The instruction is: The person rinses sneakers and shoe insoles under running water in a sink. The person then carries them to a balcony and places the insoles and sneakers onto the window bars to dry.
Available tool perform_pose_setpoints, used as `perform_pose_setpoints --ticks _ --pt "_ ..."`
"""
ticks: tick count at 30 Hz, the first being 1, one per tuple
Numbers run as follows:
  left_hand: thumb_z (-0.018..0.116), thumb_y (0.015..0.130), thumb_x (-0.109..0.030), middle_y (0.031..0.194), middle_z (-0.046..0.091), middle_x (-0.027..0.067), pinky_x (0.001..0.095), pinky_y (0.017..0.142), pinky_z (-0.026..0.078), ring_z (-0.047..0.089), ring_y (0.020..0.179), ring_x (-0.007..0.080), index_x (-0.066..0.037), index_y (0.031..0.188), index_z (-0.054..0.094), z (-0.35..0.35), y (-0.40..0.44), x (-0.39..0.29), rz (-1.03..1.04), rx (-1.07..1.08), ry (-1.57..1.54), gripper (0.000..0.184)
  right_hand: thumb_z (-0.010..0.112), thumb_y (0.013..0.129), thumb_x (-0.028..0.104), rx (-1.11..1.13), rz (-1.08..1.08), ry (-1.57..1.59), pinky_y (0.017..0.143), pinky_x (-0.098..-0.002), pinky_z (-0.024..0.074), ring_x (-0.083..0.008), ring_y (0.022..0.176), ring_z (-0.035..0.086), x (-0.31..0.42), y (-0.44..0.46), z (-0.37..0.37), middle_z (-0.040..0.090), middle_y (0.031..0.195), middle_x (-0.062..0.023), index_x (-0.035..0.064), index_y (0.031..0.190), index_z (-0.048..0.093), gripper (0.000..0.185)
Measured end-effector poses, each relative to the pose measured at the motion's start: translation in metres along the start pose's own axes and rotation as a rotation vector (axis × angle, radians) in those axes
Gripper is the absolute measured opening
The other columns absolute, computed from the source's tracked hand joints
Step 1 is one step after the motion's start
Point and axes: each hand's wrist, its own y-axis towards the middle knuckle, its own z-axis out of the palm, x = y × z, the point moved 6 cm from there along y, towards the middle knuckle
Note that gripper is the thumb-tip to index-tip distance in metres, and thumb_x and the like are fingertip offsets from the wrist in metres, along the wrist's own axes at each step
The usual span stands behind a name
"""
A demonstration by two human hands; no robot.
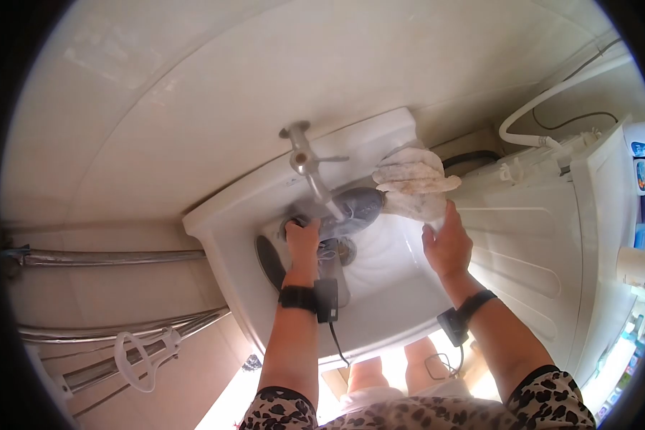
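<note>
Clock hours are read around the sink [222, 215], with 12 toward the top of the view. The white basin holds a dark shoe [362, 208] near 12 o'clock, lying beneath the metal spout of the faucet [302, 159]. A dark oval piece [269, 261] rests against the basin wall at 9 o'clock; whether it is part of a 2nd shoe I cannot tell. Pale laces lie near the round drain [347, 251], close to the centre.

The left hand [304, 242] reaches in from 7 o'clock, its fingers curled and closed around the shoe's left end. The right hand [448, 244] comes up from 4 o'clock to the rim at 3 o'clock, palm side toward the basin, thumb and forefinger parted. Its fingertips are at the lower edge of a stained white glove [414, 185], which lies over the corner at 1 o'clock; I cannot tell whether they pinch it. Each wrist wears a strapped black box.

White porcelain shows from 3 to 5 o'clock, between shoe and front rim. A white washing machine [519, 261] stands just beside the sink at 3 o'clock; metal rails [115, 256] run along the wall at 9 o'clock.
</note>
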Motion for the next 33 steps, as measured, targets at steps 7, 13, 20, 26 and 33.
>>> perform_pose_setpoints --ticks 7,13,20,26,33 --pt "0.074 0.069 -0.018 0.086 0.062 0.0124 0.0354 0.066 0.047 0.061 0.081 0.0271 0.0 0.087 0.061 0.024 -0.041 -0.056 0.322 0.282 0.184 0.028 0.064 0.078 0.022 -0.006 -0.007 0.03 0.071 -0.0431 0.0497 -0.034 0.088 0.06 -0.001 0.0 0.0 0.056 0.105 -0.016 0.0058 0.132 0.031 0.065" --pt "0.063 0.076 -0.006 0.098 0.061 0.0171 0.0404 0.082 0.046 0.058 0.094 0.0348 -0.005 0.106 0.057 0.05 -0.084 -0.064 0.604 0.149 0.313 0.031 0.064 0.078 0.023 0.017 0.017 0.016 0.072 -0.0435 0.0494 -0.034 0.089 0.06 -0.001 0.0 0.0 0.056 0.105 -0.0158 0.0059 0.132 0.031 0.065" --pt "0.057 0.081 0.0 0.093 0.063 0.0147 0.043 0.082 0.044 0.059 0.091 0.0348 -0.007 0.107 0.057 0.053 -0.101 -0.078 0.681 0.027 0.321 0.027 0.064 0.079 0.023 0.027 0.018 0.006 0.073 -0.0435 0.049 -0.0339 0.089 0.06 0.001 0.001 -0.001 0.056 0.105 -0.0162 0.0056 0.132 0.03 0.064" --pt "0.059 0.082 -0.007 0.092 0.063 0.0114 0.0454 0.079 0.042 0.06 0.089 0.0308 -0.009 0.109 0.054 0.06 -0.104 -0.081 0.65 0.046 0.452 0.028 0.064 0.077 0.02 0.067 0.081 0.059 0.081 -0.0442 0.0473 -0.0374 0.099 0.057 0.003 0.001 -0.004 0.055 0.116 -0.0198 0.0022 0.132 0.035 0.065" --pt "0.057 0.082 -0.009 0.103 0.063 0.0123 0.0441 0.084 0.043 0.057 0.099 0.032 -0.01 0.112 0.056 0.064 -0.118 -0.093 0.635 0.091 0.55 0.03 0.064 0.079 0.022 0.019 0.008 -0.002 0.073 -0.0435 0.0491 -0.0341 0.091 0.059 0.0 -0.001 0.001 0.055 0.106 -0.0163 0.0058 0.132 0.03 0.065"
